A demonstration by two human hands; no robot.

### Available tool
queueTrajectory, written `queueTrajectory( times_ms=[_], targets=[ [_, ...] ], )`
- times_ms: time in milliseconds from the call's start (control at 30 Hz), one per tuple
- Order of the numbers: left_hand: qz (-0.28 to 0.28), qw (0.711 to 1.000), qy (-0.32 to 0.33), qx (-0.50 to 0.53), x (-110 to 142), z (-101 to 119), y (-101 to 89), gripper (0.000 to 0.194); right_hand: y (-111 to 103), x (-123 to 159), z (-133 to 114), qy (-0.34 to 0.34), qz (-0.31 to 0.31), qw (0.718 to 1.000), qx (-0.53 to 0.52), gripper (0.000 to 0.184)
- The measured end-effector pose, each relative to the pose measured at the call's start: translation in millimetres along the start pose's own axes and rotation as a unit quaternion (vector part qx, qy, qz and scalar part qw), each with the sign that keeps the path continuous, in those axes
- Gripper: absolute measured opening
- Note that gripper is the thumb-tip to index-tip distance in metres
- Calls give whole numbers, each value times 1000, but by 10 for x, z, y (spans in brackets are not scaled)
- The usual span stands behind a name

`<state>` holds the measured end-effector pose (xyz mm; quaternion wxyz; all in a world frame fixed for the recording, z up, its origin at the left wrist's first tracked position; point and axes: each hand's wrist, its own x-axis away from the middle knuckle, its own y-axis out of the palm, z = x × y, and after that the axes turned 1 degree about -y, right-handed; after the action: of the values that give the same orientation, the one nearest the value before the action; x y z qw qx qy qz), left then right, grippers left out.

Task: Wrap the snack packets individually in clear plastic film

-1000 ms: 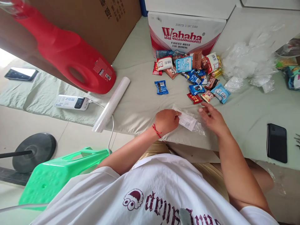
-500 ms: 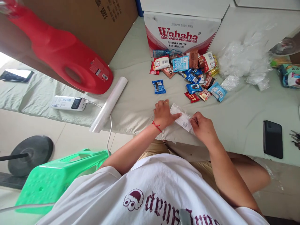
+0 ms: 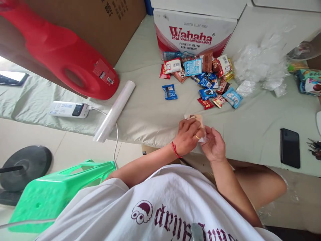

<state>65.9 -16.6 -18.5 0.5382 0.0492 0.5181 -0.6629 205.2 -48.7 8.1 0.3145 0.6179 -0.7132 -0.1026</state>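
While both forearms are reaching in over the near edge of the cloth-covered tabletop (image 3: 150,110), the work is centring on one small pale, peach-coloured packet (image 3: 199,117). It is sitting between the hands, at the near edge, well apart from the main pile.

Left hand (image 3: 189,135): closing over the packet, knuckles up, fingers bent across its face and hiding much of it. Probably it is gripping from above because the wrapping is looking thin and slippery.

Right hand (image 3: 214,144): half open, cupping palm up, fingertips meeting the packet's right edge. Whether it is pinching or merely backing that edge, I cannot tell; the likely reason is to be steadying a limp thing from a second side.

Beyond, a heap of snack packets (image 3: 193,68) is leaning towards the Wahaha carton (image 3: 195,38), which is seemingly serving as a backstop. One blue packet (image 3: 170,92) is lying alone, left of the heap. Crumpled clear plastic (image 3: 263,65) is bunching to the right of the heap, perhaps being kept aside so the near strip is staying workable.

Left side: a roll of clear film (image 3: 115,110) is lying slantwise near the red jug (image 3: 75,63). Right side: a black phone (image 3: 290,148) is resting near the edge, presumably beyond elbow traffic.
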Motion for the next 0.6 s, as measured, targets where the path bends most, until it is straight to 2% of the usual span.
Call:
queueTrajectory(
  times_ms=[100,167,233,300,367,400,433,467,533,567,600],
  targets=[
    [-66,993,29,94,35,-61,7,32,-3,13,39,5,-4,1000,-13,27],
    [-87,976,5,201,39,-73,-49,33,-13,5,69,-8,9,1000,-8,25],
    [-70,946,-43,314,36,-57,-120,32,-19,-11,92,-19,20,1000,5,29],
    [-2,914,-133,384,24,-21,-171,28,-16,-29,102,-44,33,998,32,37],
    [90,877,-267,389,-8,13,-186,25,-5,-44,106,-85,48,993,61,47],
    [115,852,-337,384,-34,22,-181,26,0,-49,106,-102,53,991,72,51],
    [113,824,-397,389,-65,23,-170,31,2,-53,106,-113,53,989,82,53],
    [87,796,-440,407,-101,16,-157,38,-1,-55,104,-117,47,987,95,55],
    [12,751,-469,466,-185,-14,-129,52,-29,-54,90,-112,32,984,131,57],
    [-14,743,-463,483,-233,-30,-116,55,-57,-51,73,-107,25,982,154,56],
    [-31,749,-451,485,-286,-45,-103,56,-95,-46,45,-101,20,979,178,55]
  ],
)
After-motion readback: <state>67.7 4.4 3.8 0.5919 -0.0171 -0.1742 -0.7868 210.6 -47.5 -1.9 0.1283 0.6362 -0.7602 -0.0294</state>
